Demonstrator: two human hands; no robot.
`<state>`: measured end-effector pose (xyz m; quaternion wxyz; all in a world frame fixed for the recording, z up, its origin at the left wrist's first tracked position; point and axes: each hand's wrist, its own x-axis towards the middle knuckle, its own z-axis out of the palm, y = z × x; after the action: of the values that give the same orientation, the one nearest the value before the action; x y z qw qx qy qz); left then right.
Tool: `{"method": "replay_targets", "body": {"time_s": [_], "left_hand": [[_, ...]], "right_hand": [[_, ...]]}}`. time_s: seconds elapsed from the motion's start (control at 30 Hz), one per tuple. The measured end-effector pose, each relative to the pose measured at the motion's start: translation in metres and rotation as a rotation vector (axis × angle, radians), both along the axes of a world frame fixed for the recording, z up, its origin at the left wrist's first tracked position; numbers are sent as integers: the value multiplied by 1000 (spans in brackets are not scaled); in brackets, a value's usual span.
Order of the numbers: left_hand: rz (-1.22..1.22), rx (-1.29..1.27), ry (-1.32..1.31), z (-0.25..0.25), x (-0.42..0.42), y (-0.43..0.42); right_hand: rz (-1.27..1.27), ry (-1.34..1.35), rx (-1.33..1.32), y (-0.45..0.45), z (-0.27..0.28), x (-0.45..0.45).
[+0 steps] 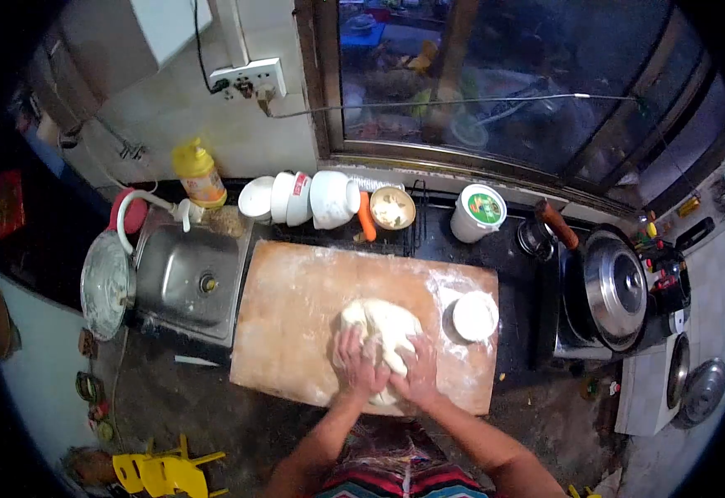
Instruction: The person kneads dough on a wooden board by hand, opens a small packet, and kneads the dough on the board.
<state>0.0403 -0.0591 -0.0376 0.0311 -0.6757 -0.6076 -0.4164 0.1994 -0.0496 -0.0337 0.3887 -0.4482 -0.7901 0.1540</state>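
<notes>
A large lump of pale dough (385, 322) lies on a floured wooden board (296, 282). Both of my hands press into its near side, close together. My left hand (357, 362) has its fingers curled over the dough's left part. Against the right part, my right hand (416, 370) grips with bent fingers, and a fold of dough bulges between the two hands. The palms hide the dough's near edge. To the right on the board stands a white bowl of flour (474, 317), with loose flour scattered around it.
Left of the board is a steel sink (188, 266) with a floury basin (107, 286). Behind stand white bowls (333, 199), a carrot (366, 217), a small bowl (393, 207) and a white tub (478, 214). A lidded pan (615, 286) sits on the stove at right.
</notes>
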Motion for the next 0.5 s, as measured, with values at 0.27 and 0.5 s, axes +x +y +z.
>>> {"method": "replay_targets", "body": {"time_s": [0.27,0.5], "left_hand": [[85,-402,-57,-17,-18,125],[331,-72,-5,-43,-32,193]], "right_hand": [[-305,-258,-54,129,-6,-45],[-455,-226,-298,185,-4,-61]]}}
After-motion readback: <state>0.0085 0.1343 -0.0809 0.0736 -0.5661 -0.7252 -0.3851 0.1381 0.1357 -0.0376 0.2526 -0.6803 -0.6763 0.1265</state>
